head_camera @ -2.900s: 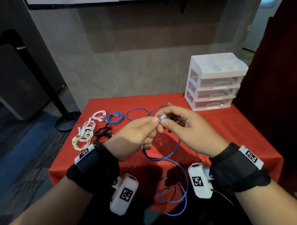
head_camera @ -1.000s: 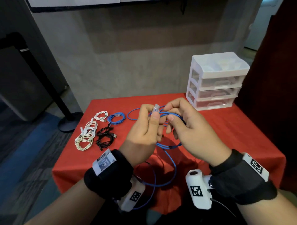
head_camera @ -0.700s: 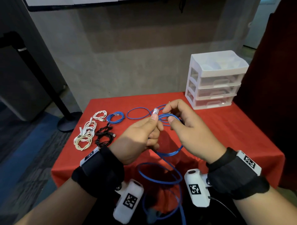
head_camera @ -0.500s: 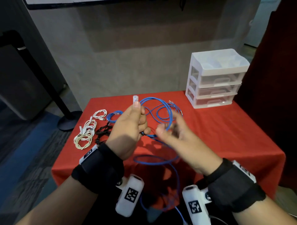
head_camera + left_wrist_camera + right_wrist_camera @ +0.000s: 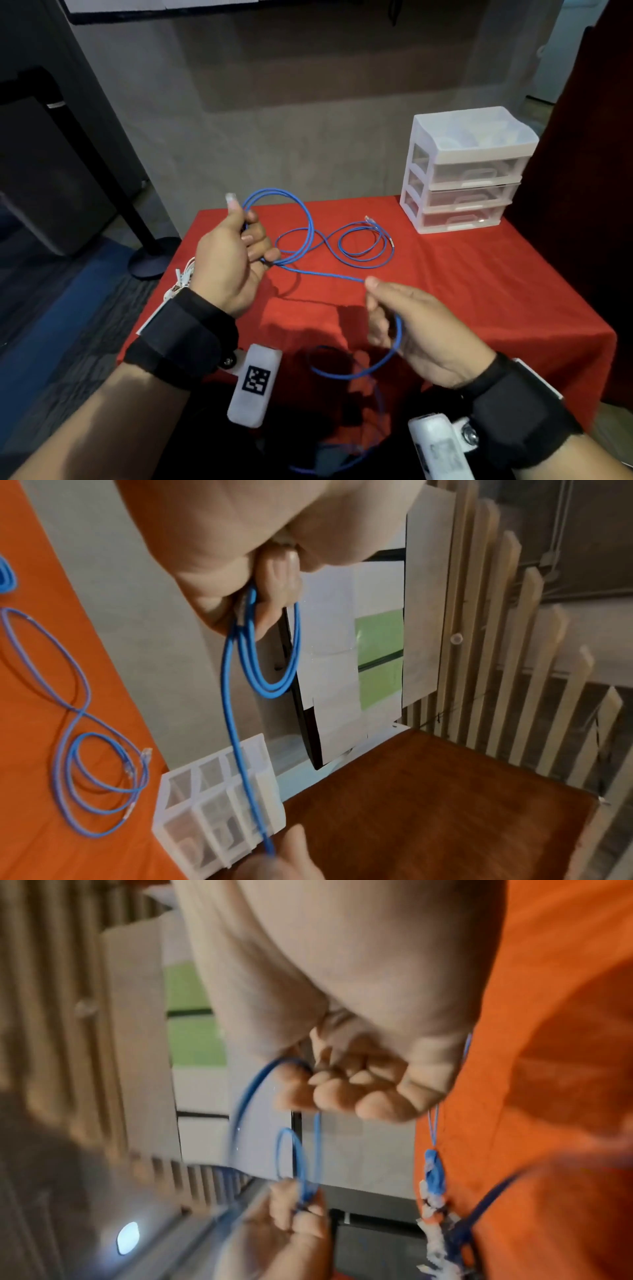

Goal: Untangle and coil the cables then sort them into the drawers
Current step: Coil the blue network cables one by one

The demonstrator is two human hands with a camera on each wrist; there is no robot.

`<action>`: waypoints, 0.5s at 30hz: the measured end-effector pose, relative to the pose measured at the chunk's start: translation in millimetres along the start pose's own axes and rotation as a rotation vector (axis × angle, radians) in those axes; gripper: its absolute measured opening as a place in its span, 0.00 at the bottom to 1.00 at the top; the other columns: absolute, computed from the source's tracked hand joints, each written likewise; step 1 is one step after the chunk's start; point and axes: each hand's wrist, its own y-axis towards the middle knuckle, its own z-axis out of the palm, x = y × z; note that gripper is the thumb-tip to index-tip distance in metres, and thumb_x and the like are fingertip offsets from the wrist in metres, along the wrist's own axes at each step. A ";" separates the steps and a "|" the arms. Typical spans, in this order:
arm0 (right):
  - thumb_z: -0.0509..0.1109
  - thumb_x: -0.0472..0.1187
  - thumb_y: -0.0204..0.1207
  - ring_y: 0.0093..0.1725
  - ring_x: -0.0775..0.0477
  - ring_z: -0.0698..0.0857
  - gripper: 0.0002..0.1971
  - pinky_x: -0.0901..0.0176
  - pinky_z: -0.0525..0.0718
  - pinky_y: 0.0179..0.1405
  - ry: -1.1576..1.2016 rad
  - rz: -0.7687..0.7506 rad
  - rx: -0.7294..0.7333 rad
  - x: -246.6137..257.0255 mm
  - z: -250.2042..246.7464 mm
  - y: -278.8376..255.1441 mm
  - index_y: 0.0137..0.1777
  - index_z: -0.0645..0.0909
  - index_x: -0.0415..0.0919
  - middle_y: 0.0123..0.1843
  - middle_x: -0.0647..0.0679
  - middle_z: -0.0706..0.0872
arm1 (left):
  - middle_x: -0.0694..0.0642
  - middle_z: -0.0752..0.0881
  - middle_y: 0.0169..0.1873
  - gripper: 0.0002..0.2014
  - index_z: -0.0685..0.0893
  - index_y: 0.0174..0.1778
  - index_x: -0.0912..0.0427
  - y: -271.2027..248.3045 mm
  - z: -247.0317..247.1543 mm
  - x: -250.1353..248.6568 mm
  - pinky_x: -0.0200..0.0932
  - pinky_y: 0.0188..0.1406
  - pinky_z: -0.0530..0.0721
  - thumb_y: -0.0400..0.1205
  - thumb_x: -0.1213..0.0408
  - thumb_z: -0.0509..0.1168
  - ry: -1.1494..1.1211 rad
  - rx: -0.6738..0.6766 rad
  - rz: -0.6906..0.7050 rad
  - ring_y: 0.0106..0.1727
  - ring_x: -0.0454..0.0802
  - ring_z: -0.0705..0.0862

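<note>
**Blue cable stretched between the hands, coil building at the left**

The left hand (image 5: 229, 260) grips a double loop of the blue cable (image 5: 329, 274) with fingers curled round it, the clear plug (image 5: 230, 198) sticking up above the thumb. From that grip the cable runs straight, down and to the right, to the right hand (image 5: 414, 329), which pinches it at the fingertips; the slack then droops below and off the surface's near edge. The next wrap, judging by this, means bringing the right hand's length leftward to the coil.

A second blue cable (image 5: 363, 243) lies loose on the red surface (image 5: 479, 281) just beyond the hands, apart from them, and could snag a swinging loop. The white drawer unit (image 5: 459, 171) stands at the far right corner, closed, nearer the right hand. White cables (image 5: 183, 274) peek out behind the left wrist.
</note>
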 end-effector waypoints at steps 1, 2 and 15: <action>0.71 0.51 0.80 0.26 0.51 0.73 0.14 0.57 0.77 0.30 0.129 0.027 -0.034 5.3 -1.2 2.0 0.39 0.83 0.42 0.26 0.47 0.76 | 0.46 0.59 0.23 0.21 0.74 0.37 0.53 -2.6 -0.5 2.1 0.38 0.24 0.66 0.90 0.44 0.54 0.011 0.005 -0.017 0.21 0.42 0.56; 0.71 0.51 0.80 0.27 0.52 0.77 0.13 0.59 0.82 0.31 0.238 0.046 -0.048 10.8 -2.0 4.0 0.42 0.84 0.42 0.29 0.48 0.80 | 0.46 0.60 0.23 0.20 0.74 0.38 0.53 -5.1 -0.2 6.0 0.38 0.25 0.66 0.91 0.46 0.53 0.034 0.002 -0.026 0.21 0.42 0.56; 0.65 0.47 0.89 0.22 0.51 0.77 0.18 0.56 0.75 0.23 -0.584 -0.474 -0.157 16.2 33.9 28.7 0.41 0.73 0.36 0.26 0.48 0.82 | 0.48 0.68 0.21 0.20 0.75 0.39 0.59 -37.7 38.4 66.9 0.40 0.27 0.70 0.94 0.62 0.46 0.315 0.142 -0.024 0.20 0.42 0.65</action>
